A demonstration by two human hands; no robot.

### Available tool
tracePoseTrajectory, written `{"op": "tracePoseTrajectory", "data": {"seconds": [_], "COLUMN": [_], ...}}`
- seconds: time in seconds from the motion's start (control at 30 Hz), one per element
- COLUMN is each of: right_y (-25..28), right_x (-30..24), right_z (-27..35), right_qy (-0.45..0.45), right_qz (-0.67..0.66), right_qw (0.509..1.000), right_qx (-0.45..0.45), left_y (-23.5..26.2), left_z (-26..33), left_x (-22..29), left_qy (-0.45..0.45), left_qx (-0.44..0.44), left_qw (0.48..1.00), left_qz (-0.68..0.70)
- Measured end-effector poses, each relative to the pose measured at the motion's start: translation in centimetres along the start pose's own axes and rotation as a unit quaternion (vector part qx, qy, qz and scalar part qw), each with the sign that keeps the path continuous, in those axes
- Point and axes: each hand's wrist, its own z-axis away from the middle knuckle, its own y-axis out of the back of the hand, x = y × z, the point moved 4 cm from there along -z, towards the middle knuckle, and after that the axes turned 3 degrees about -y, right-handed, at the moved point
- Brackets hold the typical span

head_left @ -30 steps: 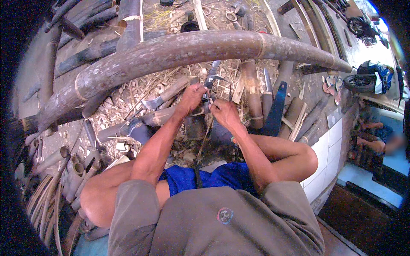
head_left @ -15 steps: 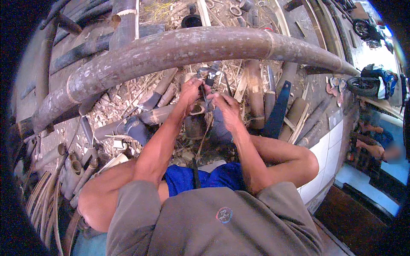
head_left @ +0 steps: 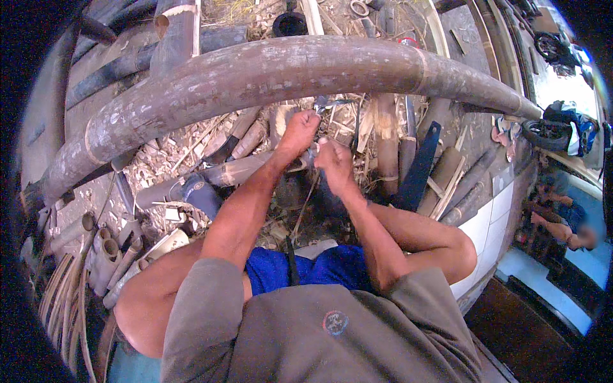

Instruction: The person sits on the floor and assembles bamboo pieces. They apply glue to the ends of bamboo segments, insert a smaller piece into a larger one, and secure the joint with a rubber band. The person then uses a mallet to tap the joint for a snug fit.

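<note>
The small metal tool, a thin grey piece with a bluish tip, now sits just under the big bamboo pole, whereas a second ago it lay a little lower and more to the right between the two hands; the whole view has also swung so that the pole arches higher across the picture. The left hand is closed in a fist just below the tool and seems to grip its lower end, though the exact hold is hidden by the knuckles. The right hand is curled shut just beside and below the left, nearly touching it, around something thin that is too small to make out. Both forearms rise from the lower edge and meet above the person's knees and blue shorts. The pole is thick, brown-grey and scuffed, with a pale ring node towards its right. Under it the ground is strewn with pale bamboo chips and short cut bamboo sections. A dark blue flat blade-like piece leans to the right of the hands. A bundle of short bamboo tubes lies at the left. At the far right a motorcycle stands, with another person seated near it.
</note>
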Motion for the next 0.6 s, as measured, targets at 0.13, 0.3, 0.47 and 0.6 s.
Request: {"op": "tracePoseTrajectory", "data": {"seconds": [0.13, 0.3, 0.47, 0.6], "right_y": [-0.6, -0.9, -0.7, -1.5], "right_x": [-1.2, -0.3, 1.1, -1.0], "right_z": [0.6, 0.1, 0.8, 2.7], "right_qy": [0.003, -0.025, 0.078, 0.115], "right_qz": [0.018, -0.023, 0.116, 0.094], "right_qw": [1.000, 0.999, 0.990, 0.989], "right_qx": [0.006, -0.003, 0.008, 0.003], "left_y": [0.2, 0.5, -0.1, 0.0], "left_z": [0.1, 0.1, -0.6, -1.1], "left_x": [-0.3, -1.3, -1.1, -2.3], "left_qy": [0.007, 0.011, 0.000, -0.032], "left_qx": [0.028, 0.075, 0.077, 0.032], "left_qw": [0.999, 0.997, 0.997, 0.998], "left_qz": [0.013, 0.031, 0.008, -0.043]}}
